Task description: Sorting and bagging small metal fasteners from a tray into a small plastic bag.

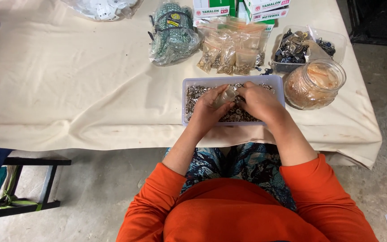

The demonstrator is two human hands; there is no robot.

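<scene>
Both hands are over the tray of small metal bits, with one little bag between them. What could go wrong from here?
1. The tray sits close to the table's front edge; a nudge might tip it off.
2. The small clear bag, pinched between left hand and right hand, may shed metal pieces outside the tray.
3. The glass jar stands just beside the right forearm and might get bumped.

head camera looks steeply down (fairly near) onto the table [68,89].

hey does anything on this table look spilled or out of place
Nothing stands out. The small metal pieces stay inside the shallow tray under both hands, and the jar stands upright.
</scene>
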